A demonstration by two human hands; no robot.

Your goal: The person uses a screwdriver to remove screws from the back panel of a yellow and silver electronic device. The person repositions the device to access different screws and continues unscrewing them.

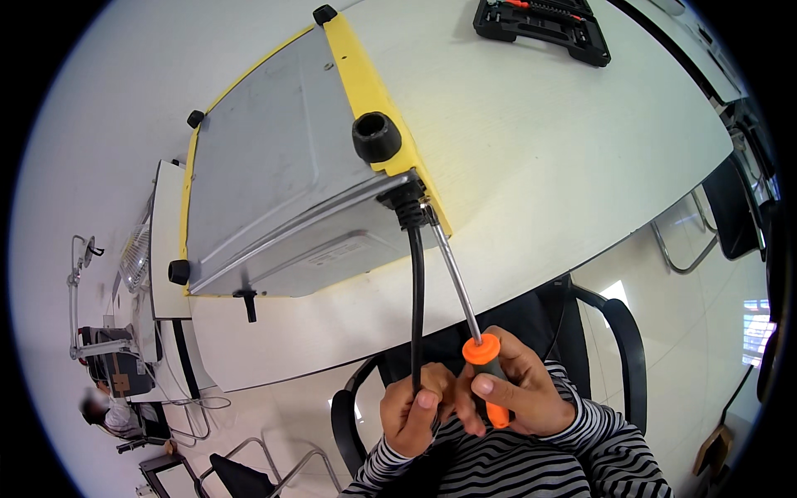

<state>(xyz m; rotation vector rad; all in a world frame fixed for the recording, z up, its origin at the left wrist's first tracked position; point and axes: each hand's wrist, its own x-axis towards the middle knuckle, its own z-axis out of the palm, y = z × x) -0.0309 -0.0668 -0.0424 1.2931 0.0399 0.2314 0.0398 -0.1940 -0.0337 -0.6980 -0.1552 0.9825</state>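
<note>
A boxy appliance (266, 141) with a grey metal base, yellow sides and black rubber feet lies tipped on the white table, its underside showing. From its near corner a thick black power cord (418, 299) runs down towards me. My left hand (415, 411) is closed around that cord. In my right hand (523, 386) is a screwdriver (452, 270) with an orange and grey handle, gripped by the handle. Its long metal shaft points up to the fitting beside the cord's entry; the tip meets a small metal part there, partly hidden.
An open black tool case (544, 29) with orange-handled pieces lies at the table's far edge. Behind my hands stands a black armchair (627, 349). A fan (135, 257), a jointed lamp arm (73, 290) and a seated person (124, 415) are at the left.
</note>
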